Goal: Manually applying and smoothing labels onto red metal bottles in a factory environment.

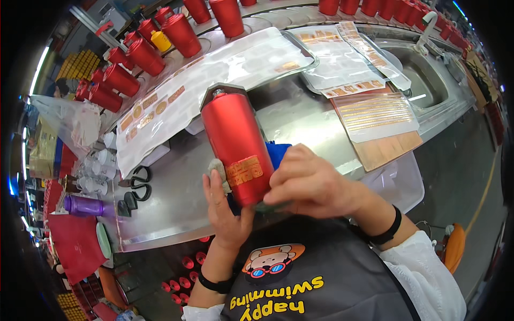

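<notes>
A red bottle [233, 134] with a gold decal [245, 170] on its lower side lies in front of me, its top end resting in a dark angular holder [224, 87]. My left hand [227, 216] is open at the bottle's lower left edge, fingers stretched upward beside a grey cloth-like wad [217, 167]. To the right of the bottle's lower end, my right hand [316, 184] is closed, fingers curled. Whatever may be in it is hidden. Blue cloth [279, 152] shows between the bottle and my right hand.
Decal sheets [235, 61] lie across the steel table [305, 117], with more sheets on a board [383, 144] at right. Black scissors [140, 184] sit at left near a purple jar [83, 205]. Several red bottles [182, 35] line the far conveyor. A sink [423, 80] is far right.
</notes>
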The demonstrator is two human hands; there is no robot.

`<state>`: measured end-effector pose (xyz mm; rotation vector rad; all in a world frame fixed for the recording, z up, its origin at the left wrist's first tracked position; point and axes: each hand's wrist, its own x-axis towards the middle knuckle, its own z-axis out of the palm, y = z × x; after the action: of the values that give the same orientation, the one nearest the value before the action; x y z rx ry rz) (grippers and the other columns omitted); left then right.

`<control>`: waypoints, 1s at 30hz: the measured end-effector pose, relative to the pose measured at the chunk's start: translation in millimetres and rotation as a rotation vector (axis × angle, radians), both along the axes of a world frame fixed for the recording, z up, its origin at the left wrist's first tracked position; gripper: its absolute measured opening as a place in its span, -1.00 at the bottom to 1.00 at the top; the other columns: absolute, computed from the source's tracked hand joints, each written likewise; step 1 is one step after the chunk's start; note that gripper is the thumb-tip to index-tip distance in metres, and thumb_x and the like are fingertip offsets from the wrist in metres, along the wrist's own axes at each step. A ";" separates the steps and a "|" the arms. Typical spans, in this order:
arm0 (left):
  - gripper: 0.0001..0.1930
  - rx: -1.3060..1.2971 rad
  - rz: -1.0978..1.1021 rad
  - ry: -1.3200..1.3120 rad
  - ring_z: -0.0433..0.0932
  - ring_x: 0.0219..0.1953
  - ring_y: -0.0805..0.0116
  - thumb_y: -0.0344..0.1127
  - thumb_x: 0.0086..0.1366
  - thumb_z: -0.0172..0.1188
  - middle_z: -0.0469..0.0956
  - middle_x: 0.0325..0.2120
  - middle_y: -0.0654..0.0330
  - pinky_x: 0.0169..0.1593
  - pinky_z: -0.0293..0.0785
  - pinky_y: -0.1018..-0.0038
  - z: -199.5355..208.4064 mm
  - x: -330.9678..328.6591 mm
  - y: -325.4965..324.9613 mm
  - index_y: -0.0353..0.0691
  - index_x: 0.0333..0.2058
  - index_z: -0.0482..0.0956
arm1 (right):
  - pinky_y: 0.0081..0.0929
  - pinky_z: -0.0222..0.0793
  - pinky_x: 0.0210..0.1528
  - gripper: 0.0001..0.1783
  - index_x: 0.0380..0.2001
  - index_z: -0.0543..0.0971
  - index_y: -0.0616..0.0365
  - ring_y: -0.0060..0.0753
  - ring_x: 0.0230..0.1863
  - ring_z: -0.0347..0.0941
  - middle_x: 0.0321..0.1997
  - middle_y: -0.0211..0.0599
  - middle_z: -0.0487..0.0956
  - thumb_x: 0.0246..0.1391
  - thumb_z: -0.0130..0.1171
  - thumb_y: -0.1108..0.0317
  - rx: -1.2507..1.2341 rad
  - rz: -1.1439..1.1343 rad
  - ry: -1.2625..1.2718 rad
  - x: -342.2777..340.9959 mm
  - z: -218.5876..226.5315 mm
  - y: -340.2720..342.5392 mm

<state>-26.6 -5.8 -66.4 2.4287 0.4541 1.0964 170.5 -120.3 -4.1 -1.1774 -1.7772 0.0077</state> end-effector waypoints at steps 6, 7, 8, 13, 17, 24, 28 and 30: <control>-0.25 0.235 0.013 0.077 0.39 0.20 -0.13 -0.26 0.15 0.34 0.41 0.14 -0.18 0.34 -0.06 -0.17 19.8 0.6 7.3 -0.47 0.22 0.21 | -0.28 0.22 -0.09 -0.74 -0.31 0.58 -0.01 -0.33 -0.18 0.43 -0.27 -0.45 0.52 -0.16 0.35 0.40 -0.037 -0.065 -0.187 4.3 12.7 2.1; -0.25 0.233 0.028 0.073 0.39 0.20 -0.13 -0.26 0.15 0.34 0.41 0.14 -0.18 0.34 -0.06 -0.17 23.2 3.0 7.9 -0.47 0.22 0.21 | -0.28 0.24 -0.10 -0.76 -0.31 0.58 0.01 -0.29 -0.19 0.45 -0.30 -0.42 0.53 -0.13 0.36 0.38 -0.123 0.113 -0.017 9.1 17.6 2.3; -0.24 0.246 0.022 0.065 0.41 0.20 -0.08 -0.23 0.12 0.38 0.44 0.11 -0.15 0.34 -0.08 -0.15 27.6 6.3 8.5 -0.46 0.21 0.23 | -0.29 0.27 -0.11 -0.78 -0.32 0.59 0.02 -0.25 -0.20 0.47 -0.33 -0.39 0.54 -0.09 0.37 0.37 -0.208 0.284 0.151 12.5 22.5 3.8; -0.19 0.187 0.046 0.021 0.38 0.23 0.05 -0.20 0.00 0.46 0.48 0.11 -0.01 0.36 -0.11 -0.13 23.1 13.9 6.4 -0.33 0.21 0.31 | -0.42 0.40 -0.36 -0.82 -0.28 0.58 0.23 -0.26 -0.45 0.50 -0.44 -0.17 0.56 0.04 0.27 0.41 -0.237 -0.250 0.407 18.7 8.4 29.8; -0.26 0.220 0.036 0.064 0.40 0.21 -0.05 -0.23 0.08 0.37 0.44 0.13 -0.03 0.37 -0.14 -0.13 19.0 2.1 -0.9 -0.36 0.21 0.29 | -0.59 0.35 -0.38 -0.85 -0.30 0.56 0.27 -0.63 -0.39 0.44 -0.44 -0.41 0.54 0.07 0.25 0.42 -0.465 -0.210 0.705 7.8 17.5 22.3; -0.53 0.263 0.009 -0.135 0.37 0.27 0.14 -0.42 0.25 0.07 0.51 0.11 0.16 0.40 -0.10 -0.03 9.8 6.8 -15.8 -0.17 0.16 0.45 | -0.69 0.32 -0.19 -0.82 -0.15 0.49 0.23 -0.63 -0.24 0.40 -0.26 -0.44 0.50 0.22 0.12 0.38 -0.393 -0.286 0.677 23.1 -24.4 12.2; -0.56 0.264 0.006 -0.158 0.37 0.27 0.16 -0.45 0.25 0.07 0.51 0.11 0.18 0.41 -0.14 -0.03 6.3 2.7 -18.7 -0.15 0.14 0.47 | -0.70 0.30 -0.16 -0.79 -0.15 0.47 0.23 -0.65 -0.25 0.39 -0.26 -0.44 0.51 0.25 0.15 0.33 -0.424 -0.169 0.683 26.0 -18.6 18.3; -0.56 0.269 0.012 -0.164 0.38 0.26 0.15 -0.45 0.26 0.06 0.52 0.11 0.17 0.42 -0.14 -0.03 5.5 3.6 -22.7 -0.14 0.14 0.47 | -0.70 0.31 -0.14 -0.79 -0.11 0.47 0.25 -0.64 -0.24 0.39 -0.24 -0.42 0.52 0.26 0.12 0.36 -0.290 -0.300 0.532 35.1 -23.9 27.5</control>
<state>-23.0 -28.5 -60.9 2.5358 0.2834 1.4293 205.6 -92.8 -28.0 -1.4768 -1.1471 0.3790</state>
